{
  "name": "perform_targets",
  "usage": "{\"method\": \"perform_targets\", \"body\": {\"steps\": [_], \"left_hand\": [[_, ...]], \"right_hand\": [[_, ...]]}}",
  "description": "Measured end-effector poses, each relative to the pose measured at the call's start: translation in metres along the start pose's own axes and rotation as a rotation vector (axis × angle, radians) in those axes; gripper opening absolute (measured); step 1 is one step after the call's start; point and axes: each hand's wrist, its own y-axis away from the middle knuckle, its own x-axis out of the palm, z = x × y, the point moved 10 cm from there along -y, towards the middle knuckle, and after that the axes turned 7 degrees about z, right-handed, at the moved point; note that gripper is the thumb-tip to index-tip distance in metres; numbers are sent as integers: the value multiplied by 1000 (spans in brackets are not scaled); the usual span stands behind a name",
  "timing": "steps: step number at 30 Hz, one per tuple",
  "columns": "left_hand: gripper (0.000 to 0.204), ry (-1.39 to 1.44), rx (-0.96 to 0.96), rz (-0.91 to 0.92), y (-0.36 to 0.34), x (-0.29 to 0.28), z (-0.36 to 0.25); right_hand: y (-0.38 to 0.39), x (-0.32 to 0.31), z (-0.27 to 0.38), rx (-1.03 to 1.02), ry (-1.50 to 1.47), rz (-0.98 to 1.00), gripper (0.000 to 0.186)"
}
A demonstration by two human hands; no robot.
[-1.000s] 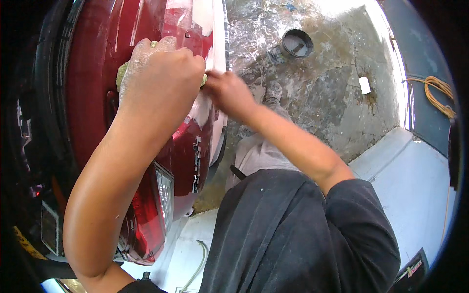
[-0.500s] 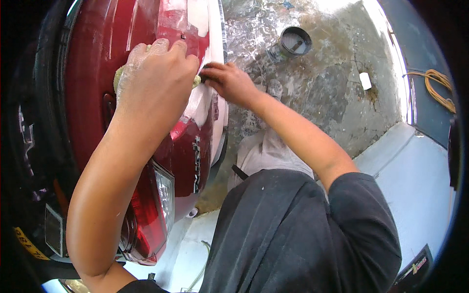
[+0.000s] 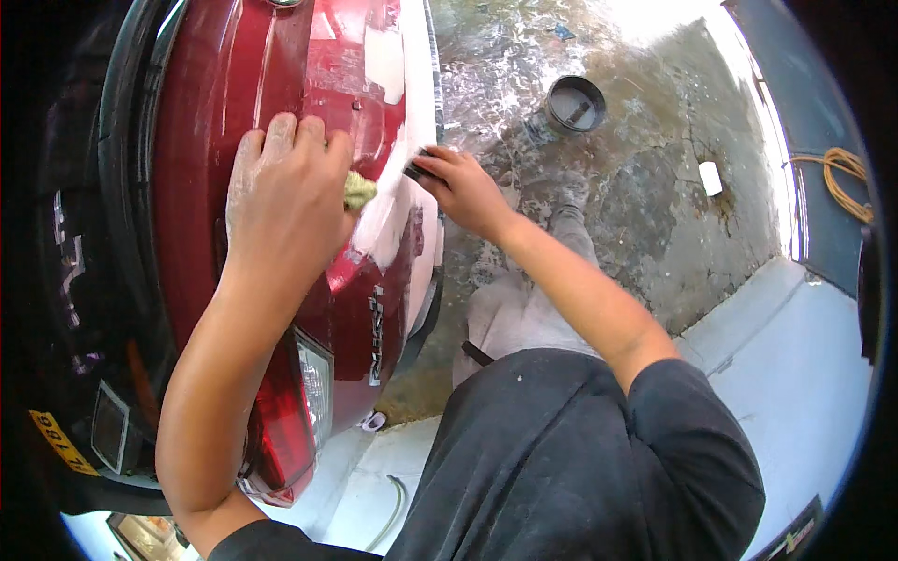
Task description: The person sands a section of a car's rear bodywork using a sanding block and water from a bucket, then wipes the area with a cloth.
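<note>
Wet concrete floor (image 3: 645,215), dark round tub (image 3: 575,101)

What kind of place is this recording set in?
Probably a car body repair yard or workshop forecourt: a dark red car with pale filler patches being rubbed down, a wet, stained concrete floor, and a round black tub on it.

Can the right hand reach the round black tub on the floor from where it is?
Probably not without leaning. The right hand holds a dark block against the white filler patch on the red car; the tub sits apart on wet concrete, nothing between them.
</note>
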Motion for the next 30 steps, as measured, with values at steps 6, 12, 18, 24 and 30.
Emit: {"method": "perform_targets", "body": {"steps": [6, 12, 18, 24, 30], "left_hand": [[44, 195, 39, 259, 6, 15, -26], [55, 378, -200, 318, 32, 99, -63], [41, 441, -649, 62, -11, 180, -70], [35, 531, -605, -227, -174, 229, -98], [35, 1068, -334, -118, -374, 308, -253]], "right_hand": [[106, 14, -130, 434, -221, 246, 39], [174, -41, -256, 604, -316, 242, 41], [220, -65, -341, 777, -383, 259, 39], [236, -51, -387, 934, -661, 281, 43], [249, -57, -481, 1210, -828, 168, 52]]}}
